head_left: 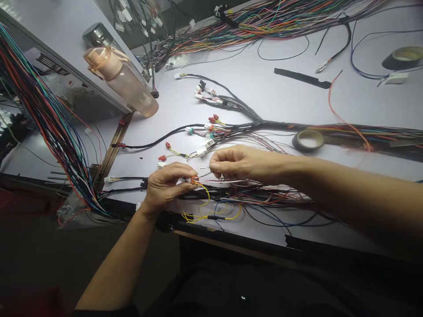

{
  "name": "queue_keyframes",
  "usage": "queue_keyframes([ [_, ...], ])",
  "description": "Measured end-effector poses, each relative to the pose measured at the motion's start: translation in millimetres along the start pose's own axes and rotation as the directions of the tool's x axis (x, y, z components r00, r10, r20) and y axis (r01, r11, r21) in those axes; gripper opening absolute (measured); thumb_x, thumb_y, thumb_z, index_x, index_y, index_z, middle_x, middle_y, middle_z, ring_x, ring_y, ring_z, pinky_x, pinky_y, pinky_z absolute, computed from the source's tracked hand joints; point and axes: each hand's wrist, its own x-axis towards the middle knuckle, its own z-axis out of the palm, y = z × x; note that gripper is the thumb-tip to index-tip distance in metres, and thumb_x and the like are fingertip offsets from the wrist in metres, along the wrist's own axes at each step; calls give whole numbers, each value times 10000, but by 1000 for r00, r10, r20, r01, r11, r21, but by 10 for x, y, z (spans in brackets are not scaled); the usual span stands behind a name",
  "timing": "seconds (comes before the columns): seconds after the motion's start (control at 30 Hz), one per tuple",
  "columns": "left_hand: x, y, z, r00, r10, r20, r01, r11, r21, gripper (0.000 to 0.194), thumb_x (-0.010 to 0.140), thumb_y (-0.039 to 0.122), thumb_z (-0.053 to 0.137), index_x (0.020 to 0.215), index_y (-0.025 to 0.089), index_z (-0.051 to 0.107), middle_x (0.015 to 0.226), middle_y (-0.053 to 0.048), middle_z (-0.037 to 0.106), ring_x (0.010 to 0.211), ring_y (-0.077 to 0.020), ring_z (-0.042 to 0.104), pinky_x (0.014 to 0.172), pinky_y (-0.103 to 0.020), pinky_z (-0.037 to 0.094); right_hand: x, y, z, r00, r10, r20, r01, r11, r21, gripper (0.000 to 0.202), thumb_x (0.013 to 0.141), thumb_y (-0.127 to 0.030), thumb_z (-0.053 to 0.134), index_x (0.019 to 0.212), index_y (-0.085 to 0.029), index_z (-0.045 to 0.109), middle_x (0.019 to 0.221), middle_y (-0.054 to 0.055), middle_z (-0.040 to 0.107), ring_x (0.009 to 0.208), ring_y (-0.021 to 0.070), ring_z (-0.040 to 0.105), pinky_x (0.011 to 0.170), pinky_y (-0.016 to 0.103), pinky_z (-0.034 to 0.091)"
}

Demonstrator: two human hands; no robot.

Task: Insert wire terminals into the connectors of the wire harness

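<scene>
Connector (193, 180) is pinched by the left hand (169, 182), below and right of the bottle (128, 88), its wired side apparently turned to suit the right hand (229, 162), by which a wire (203, 167) is gripped near its tip, presumably for control. Harnesses (280, 126) are spread on the white table (297, 103) right of the bottle, above dim floor (62, 255).

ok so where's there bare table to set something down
A bare patch of tabletop lies between the black strip and the taped harness trunk, left of the orange wire. Another lies right of that wire, below the upper tape roll. It is crowded around the left hand and right hand, among white connectors and yellow wires.
</scene>
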Motion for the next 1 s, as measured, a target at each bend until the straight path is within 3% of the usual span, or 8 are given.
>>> queue_keyframes([
  [0.27, -126, -78, 235, 972, -148, -184, 101, 964, -245, 271, 681, 97, 795, 894, 263, 768, 889, -31, 725, 857, -140, 666, 766, -242, 560, -41, 47, 67, 965, -200, -167, 154, 954, -257, 178, 918, -288, 507, 785, -172, 533, 712, -26, 471, 634, 97, 405, 612, 235, 353],
  [0.4, -150, -123, 236, 968, -167, -186, 119, 962, -246, 273, 678, 102, 799, 900, 257, 767, 905, -37, 721, 865, -144, 666, 771, -251, 558, -112, 34, 133, 908, -349, -234, 227, 876, -425, 129, 902, -270, 537, 835, -168, 581, 842, 17, 561, 735, 117, 478, 697, 250, 393],
  [0.5, -148, -124, 224, 975, -131, -177, 95, 975, -199, 290, 673, 98, 801, 913, 256, 765, 895, -41, 718, 856, -148, 665, 761, -256, 558, -142, 17, 173, 886, -406, -224, 248, 823, -510, 139, 905, -244, 536, 799, -168, 583, 788, 13, 563, 709, 114, 474, 672, 245, 376],
  [0.73, -120, -69, 252, 985, -30, -171, 13, 995, -101, 310, 664, 95, 808, 925, 257, 768, 870, -52, 727, 832, -159, 667, 754, -280, 564, -176, 15, 260, 889, -418, -185, 216, 741, -636, 157, 906, -238, 537, 803, -157, 623, 767, 26, 578, 691, 117, 470, 649, 251, 344],
  [1.0, -136, -56, 282, 986, 21, -166, -32, 998, -62, 355, 670, 67, 797, 954, 278, 761, 909, -37, 720, 860, -151, 667, 766, -274, 570, -149, 33, 347, 878, -404, -257, 108, 690, -716, 213, 893, -231, 525, 747, -143, 652, 701, 17, 559, 624, 103, 445, 616, 256, 322],
])
